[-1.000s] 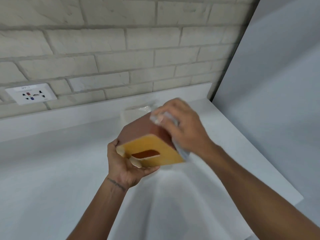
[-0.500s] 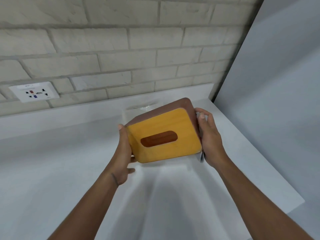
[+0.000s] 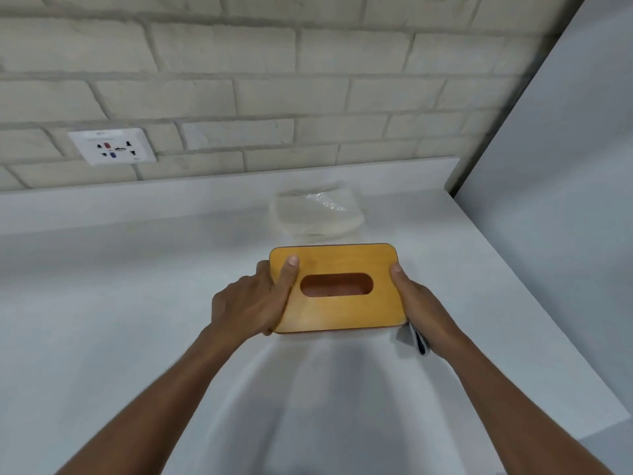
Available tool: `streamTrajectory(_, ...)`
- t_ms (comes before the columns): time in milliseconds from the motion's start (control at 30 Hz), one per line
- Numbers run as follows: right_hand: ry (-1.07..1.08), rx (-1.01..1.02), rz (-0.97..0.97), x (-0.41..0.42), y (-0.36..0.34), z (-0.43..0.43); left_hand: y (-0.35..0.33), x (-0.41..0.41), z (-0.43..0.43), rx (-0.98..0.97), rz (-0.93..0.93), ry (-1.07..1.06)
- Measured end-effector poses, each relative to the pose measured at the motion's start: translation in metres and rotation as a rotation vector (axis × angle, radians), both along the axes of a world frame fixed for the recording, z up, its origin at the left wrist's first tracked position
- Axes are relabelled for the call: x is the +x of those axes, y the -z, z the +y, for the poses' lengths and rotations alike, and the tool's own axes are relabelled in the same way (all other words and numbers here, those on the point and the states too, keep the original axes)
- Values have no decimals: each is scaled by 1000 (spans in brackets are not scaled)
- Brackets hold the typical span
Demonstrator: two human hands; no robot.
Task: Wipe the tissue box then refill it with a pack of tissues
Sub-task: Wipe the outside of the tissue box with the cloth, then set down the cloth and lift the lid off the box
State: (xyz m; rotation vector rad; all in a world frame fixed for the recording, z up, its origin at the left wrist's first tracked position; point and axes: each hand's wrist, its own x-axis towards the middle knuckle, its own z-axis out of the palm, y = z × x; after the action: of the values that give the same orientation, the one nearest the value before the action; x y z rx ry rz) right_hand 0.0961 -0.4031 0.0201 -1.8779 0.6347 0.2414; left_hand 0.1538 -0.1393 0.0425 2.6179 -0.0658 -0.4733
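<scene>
The tissue box [image 3: 346, 313] has a yellow wooden lid with an oval slot and brown sides; it sits level on the white counter, lid up. My left hand [image 3: 255, 299] grips its left end, thumb lying on the lid. My right hand [image 3: 419, 310] holds its right end, thumb at the lid's edge, with a grey cloth [image 3: 411, 339] tucked under the palm. A clear-wrapped pack of white tissues [image 3: 317, 214] lies on the counter just behind the box.
The white counter [image 3: 137, 303] runs to a brick wall with a wall socket [image 3: 113, 146] at the left. A white cabinet side [image 3: 548, 166] rises on the right. The counter's right edge [image 3: 548, 337] drops off near my right arm.
The box went from tilted in the air, being wiped on its side, to flat and lid-up low over the counter. My right hand moved from the box's side to its right end.
</scene>
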Motion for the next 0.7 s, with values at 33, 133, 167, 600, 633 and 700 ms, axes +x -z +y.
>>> streamTrajectory(33, 3, -4, 14, 0, 3, 2, 4, 1, 1, 9, -11, 9)
streamTrajectory(133, 9, -20, 55, 0, 9, 4, 11, 5, 4, 15, -20, 23)
streamTrajectory(167, 5, -24, 65, 2, 9, 4, 13, 7, 6, 11, -16, 22)
streamTrajectory(600, -144, 7, 126, 12, 12, -4, 29, 11, 22, 10, 15, 34)
streamTrajectory(633, -161, 5, 132, 13, 12, -5, 29, 10, 22, 7, 20, 26)
streamTrajectory(700, -198, -15, 155, 14, 9, -6, 30, 9, 25, 1, 42, 8)
